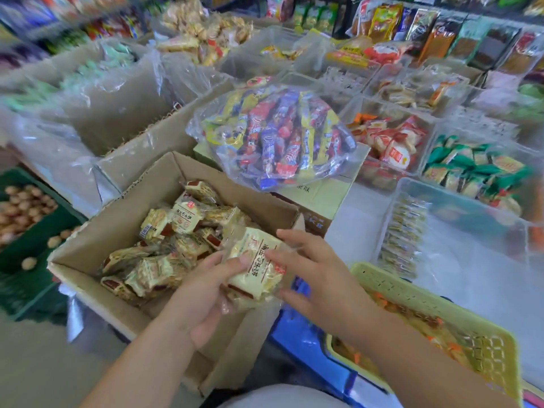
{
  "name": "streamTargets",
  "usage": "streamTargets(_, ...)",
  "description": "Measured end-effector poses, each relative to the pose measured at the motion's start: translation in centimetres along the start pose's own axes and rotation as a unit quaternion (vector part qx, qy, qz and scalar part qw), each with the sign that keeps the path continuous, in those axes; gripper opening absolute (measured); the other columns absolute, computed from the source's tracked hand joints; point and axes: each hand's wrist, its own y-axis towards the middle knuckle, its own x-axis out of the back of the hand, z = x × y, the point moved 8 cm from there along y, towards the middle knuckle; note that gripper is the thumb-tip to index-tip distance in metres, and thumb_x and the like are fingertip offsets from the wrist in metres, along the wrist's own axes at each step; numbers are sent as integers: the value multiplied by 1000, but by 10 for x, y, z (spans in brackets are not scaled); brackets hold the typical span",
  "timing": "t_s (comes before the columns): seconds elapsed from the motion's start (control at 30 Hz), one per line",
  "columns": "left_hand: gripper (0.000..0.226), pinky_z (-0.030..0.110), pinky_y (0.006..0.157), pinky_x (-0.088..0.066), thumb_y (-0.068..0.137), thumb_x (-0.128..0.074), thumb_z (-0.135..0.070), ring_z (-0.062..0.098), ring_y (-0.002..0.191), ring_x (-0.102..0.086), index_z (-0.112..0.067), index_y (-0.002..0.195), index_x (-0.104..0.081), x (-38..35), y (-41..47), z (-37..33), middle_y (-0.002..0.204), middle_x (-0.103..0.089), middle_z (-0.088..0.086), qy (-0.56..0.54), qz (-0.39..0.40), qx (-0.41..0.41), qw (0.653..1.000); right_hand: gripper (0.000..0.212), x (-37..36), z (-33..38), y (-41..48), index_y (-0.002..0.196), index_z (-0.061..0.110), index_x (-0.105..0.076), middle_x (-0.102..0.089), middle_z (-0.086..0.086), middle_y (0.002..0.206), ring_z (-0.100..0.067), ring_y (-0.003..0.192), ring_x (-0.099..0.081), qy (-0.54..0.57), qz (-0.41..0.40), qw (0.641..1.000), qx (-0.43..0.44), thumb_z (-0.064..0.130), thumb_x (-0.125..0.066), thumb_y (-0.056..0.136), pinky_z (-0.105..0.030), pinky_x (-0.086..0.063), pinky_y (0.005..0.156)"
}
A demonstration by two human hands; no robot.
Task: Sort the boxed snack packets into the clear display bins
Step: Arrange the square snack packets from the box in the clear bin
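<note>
At 4 o'clock of the cardboard box (123, 228), left hand (212, 293) grips snack packets (256, 260), probably light, slippery, crushable; right hand (318, 272), grip wide, touches their edge. Pinch flat faces.

White counter (362, 222) bearing clear bins (459, 231) and a closed cardboard box (323, 192).

Held packet (255, 262): cream plastic film, glossy and crinkled, with clear sealed edges.
Boxed packets (176, 231): the same shiny film, creased throughout.
Box (117, 228): brown corrugated cardboard, matt, rough along the cut flaps.
Sweet bag (273, 134): thin clear plastic, wrinkled and glinting; glossy printed wrappers are seen inside.
Display bins (418, 185): clear hard plastic, smooth, slightly hazed.
Basket (412, 293): yellow-green moulded plastic, perforated, with a dull sheen.
Box liners (117, 92): filmy clear plastic sheet, crumpled.
Counter (356, 231): white, smooth, faintly glossy.
</note>
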Motion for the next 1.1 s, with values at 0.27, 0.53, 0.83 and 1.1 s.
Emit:
streamTargets(0.27, 46, 52, 76, -60, 89, -58, -50, 35, 107, -73, -16, 112, -79, -91, -2, 42, 127, -71, 18, -131, 32, 49, 990, 44, 53, -45, -52, 127, 22, -67, -48, 2, 143, -20, 115, -58, 48, -51, 997, 28, 28, -71, 83, -39, -54, 90)
streamTargets(0.53, 69, 63, 108, -42, 99, -40, -67, 38, 136, -54, -19, 145, -57, -161, 29, 77, 151, -54, 15, -155, 130, 98, 974, 37, 87, -107, -96, 126, 32, -64, -48, 16, 134, -8, 127, -53, 248, -114, 955, -116, 43, -63, 91, -28, -49, 100)
streamTargets(0.83, 38, 45, 63, -63, 91, -60, -21, 35, 85, -77, -12, 128, -67, -201, 66, 104, 117, -75, 16, -20, 49, 105, 993, 29, 137, -202, -160, 93, 26, -60, -67, -9, 96, -32, 97, -65, 338, -264, 853, -298, 53, -50, 97, -53, -54, 90)
streamTargets(1.1, 44, 52, 73, -64, 90, -61, -21, 37, 95, -76, -9, 133, -62, -196, 80, 115, 122, -73, 20, -27, 11, 92, 995, 21, 182, -329, -230, 84, 26, -55, -62, 4, 71, -30, 77, -66, 24, -188, 871, -454, 33, -51, 104, -42, -54, 63)
